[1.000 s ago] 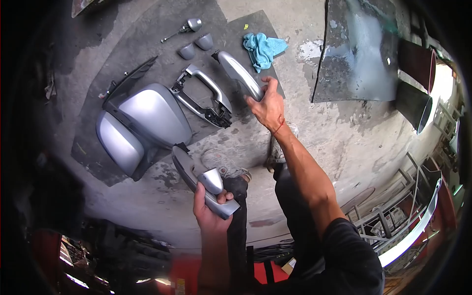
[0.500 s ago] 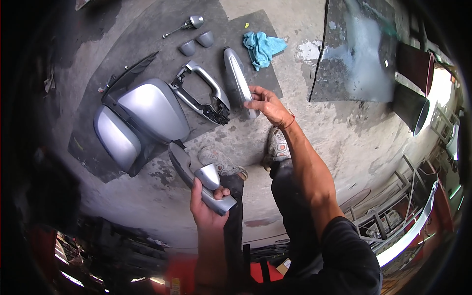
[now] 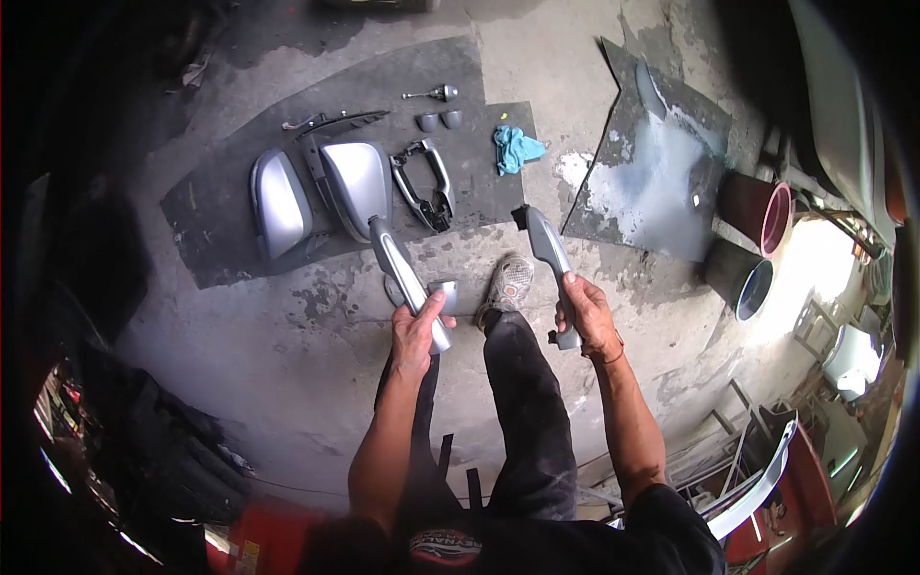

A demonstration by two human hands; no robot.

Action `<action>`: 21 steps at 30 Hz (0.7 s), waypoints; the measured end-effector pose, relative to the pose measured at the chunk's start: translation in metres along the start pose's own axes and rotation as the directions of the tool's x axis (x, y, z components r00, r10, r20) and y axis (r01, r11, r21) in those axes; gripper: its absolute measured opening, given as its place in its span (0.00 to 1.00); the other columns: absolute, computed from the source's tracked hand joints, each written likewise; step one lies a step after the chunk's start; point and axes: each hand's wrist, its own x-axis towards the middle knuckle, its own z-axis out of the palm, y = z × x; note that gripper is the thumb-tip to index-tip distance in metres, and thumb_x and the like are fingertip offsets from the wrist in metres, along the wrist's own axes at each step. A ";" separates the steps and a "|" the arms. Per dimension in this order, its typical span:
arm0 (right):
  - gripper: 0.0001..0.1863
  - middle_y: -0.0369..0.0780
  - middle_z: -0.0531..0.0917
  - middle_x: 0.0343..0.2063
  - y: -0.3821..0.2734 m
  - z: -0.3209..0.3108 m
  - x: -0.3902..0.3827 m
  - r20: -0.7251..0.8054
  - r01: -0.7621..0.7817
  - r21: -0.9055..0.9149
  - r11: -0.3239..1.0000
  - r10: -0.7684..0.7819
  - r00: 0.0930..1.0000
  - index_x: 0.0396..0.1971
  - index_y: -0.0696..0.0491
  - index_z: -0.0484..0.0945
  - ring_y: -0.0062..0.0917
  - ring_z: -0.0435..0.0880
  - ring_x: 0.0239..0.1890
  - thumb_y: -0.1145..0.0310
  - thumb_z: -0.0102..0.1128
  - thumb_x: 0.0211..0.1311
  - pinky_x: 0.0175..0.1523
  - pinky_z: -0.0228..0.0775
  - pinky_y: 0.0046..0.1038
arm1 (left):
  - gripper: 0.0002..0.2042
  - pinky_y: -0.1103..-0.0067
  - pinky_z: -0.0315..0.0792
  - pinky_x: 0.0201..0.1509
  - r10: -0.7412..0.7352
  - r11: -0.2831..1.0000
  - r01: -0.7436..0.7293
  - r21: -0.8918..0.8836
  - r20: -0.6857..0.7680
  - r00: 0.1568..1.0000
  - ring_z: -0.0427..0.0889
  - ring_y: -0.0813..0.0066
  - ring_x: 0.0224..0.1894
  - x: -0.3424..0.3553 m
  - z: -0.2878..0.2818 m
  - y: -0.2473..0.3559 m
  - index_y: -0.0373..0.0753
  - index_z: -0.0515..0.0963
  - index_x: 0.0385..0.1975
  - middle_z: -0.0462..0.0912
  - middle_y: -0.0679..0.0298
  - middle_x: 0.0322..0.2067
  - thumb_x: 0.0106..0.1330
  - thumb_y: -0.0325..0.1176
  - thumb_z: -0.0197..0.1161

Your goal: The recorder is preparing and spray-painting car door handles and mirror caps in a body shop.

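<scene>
My left hand (image 3: 414,337) is closed around a silver car door handle (image 3: 403,271), the thumb lying along its lower part. A small silver handle cap (image 3: 447,291) sits beside the fingers of that hand; they partly hide how it is held. On the other side, my right hand (image 3: 590,318) grips a second silver door handle (image 3: 552,251), which has black mounting ends. Both handles are tilted and held above the floor in front of my legs. Beyond them on the dark mat (image 3: 230,206) lies a pair of door handles (image 3: 439,171) arranged in a loop.
Silver mirror covers (image 3: 283,203) and a mirror housing (image 3: 356,180) rest on the mat. Farther back are two small caps (image 3: 439,121), a lock piece (image 3: 444,93) and a blue cloth (image 3: 518,149). Buckets (image 3: 740,278) and a stained dark sheet (image 3: 661,182) stand at the right.
The handle that my right hand touched on the mat has been lifted and is now in my left hand. The clipped handle has passed from left to right. My view has shifted back.
</scene>
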 end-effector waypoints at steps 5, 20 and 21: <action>0.11 0.37 0.77 0.19 -0.025 0.007 -0.086 0.014 0.066 -0.096 0.993 -0.065 0.998 0.34 0.56 0.70 0.20 0.76 0.18 0.63 0.55 0.63 0.24 0.67 0.22 | 0.11 0.82 0.70 0.27 0.181 0.978 -0.193 0.083 0.130 0.975 0.79 0.80 0.21 -0.108 -0.020 0.045 0.37 0.78 0.27 0.77 0.69 0.20 0.64 0.38 0.65; 0.18 0.40 0.79 0.23 -0.014 0.141 -0.313 0.589 0.418 -0.415 0.808 -0.111 0.801 0.44 0.57 0.65 0.25 0.80 0.21 0.77 0.55 0.51 0.27 0.71 0.25 | 0.12 0.81 0.73 0.28 0.435 0.819 -0.360 -0.446 0.074 0.897 0.79 0.79 0.23 -0.439 -0.203 0.006 0.38 0.77 0.35 0.78 0.66 0.20 0.65 0.41 0.63; 0.18 0.40 0.79 0.23 -0.007 0.161 -0.328 0.620 0.468 -0.462 0.753 -0.103 0.778 0.44 0.57 0.65 0.25 0.80 0.20 0.77 0.55 0.52 0.27 0.71 0.25 | 0.12 0.82 0.72 0.28 0.462 0.841 -0.405 -0.358 0.088 0.882 0.79 0.80 0.23 -0.456 -0.225 -0.007 0.38 0.77 0.36 0.79 0.67 0.21 0.65 0.41 0.63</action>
